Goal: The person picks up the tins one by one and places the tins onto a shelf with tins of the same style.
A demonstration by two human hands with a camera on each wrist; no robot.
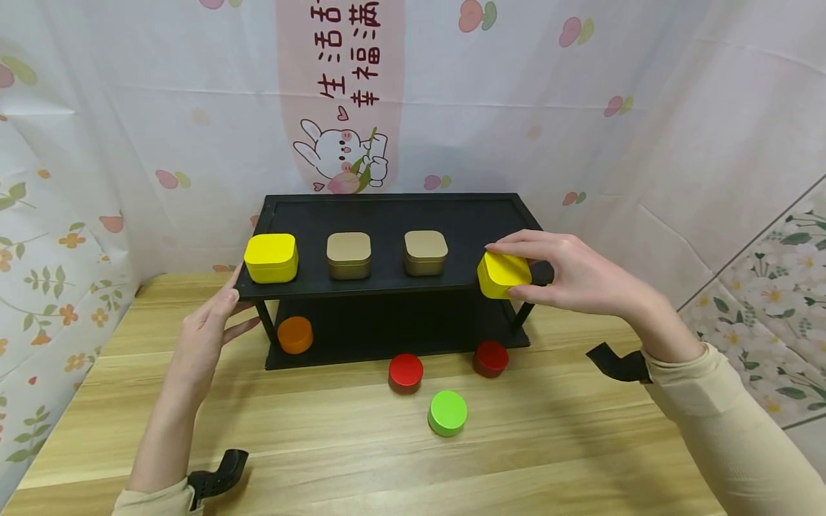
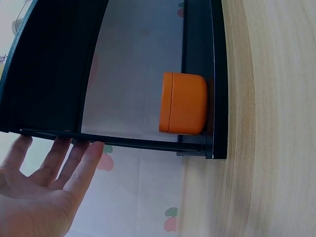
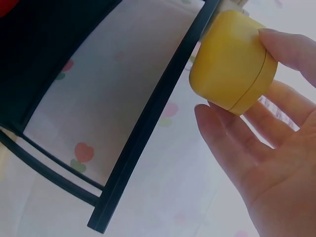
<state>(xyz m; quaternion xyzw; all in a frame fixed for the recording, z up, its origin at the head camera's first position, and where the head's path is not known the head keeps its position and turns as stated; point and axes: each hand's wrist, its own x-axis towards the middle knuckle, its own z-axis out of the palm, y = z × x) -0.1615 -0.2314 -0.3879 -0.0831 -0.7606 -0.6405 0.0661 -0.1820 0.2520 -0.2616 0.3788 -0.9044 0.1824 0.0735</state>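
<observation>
Holding yellow box [image 1: 505, 276] at shelf [image 1: 387, 215] edge, gold boxes [image 1: 425, 252] alongside.

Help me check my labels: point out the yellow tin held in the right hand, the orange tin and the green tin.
Yellow tin [image 1: 506, 272]: head view, on its upward-facing side.
Orange tin [image 2: 186, 103]: left wrist view, on its side wall.
Green tin [image 1: 447, 411]: head view, on its round top.

Right forearm: a long sleeve of plain cream fabric [image 1: 736, 423], softly creased, ending in a gathered cuff [image 1: 684, 376] at the wrist. Left forearm: a matching cream fabric sleeve [image 1: 158, 502], only its wrist end visible. Each wrist bears a curved black fitting: the right black fitting [image 1: 622, 368] bends to a broad, flat end; the left black fitting [image 1: 216, 481] is similarly bent, with small holes near the sleeve.
</observation>
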